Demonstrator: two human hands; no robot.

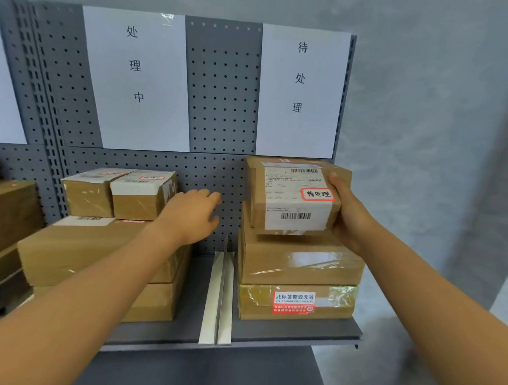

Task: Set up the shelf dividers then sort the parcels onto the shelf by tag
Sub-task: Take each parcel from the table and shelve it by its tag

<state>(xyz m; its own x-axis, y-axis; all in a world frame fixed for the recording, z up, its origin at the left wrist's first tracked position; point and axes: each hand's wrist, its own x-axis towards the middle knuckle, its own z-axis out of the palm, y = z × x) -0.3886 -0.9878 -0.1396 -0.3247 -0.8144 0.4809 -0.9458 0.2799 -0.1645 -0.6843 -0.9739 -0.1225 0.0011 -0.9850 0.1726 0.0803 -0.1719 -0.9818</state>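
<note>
My right hand [348, 214] grips the right side of a small brown parcel [293, 197] with a white label and a red-framed tag. The parcel is tilted, just above a stack of two larger parcels [299, 261] in the right bay of the shelf [296, 331]. My left hand [193, 216] hovers with loosely curled fingers and holds nothing, near the pegboard between the bays. A white shelf divider [217, 295] stands upright between the right bay and the middle bay. The middle bay holds two small parcels [118, 195] on top of larger ones [98, 252].
Paper signs with handwritten characters hang on the grey pegboard, one above the middle bay [135, 79] and one above the right bay [301, 89]. More brown boxes [7, 210] fill the bay at far left. A grey wall runs along the right of the shelf.
</note>
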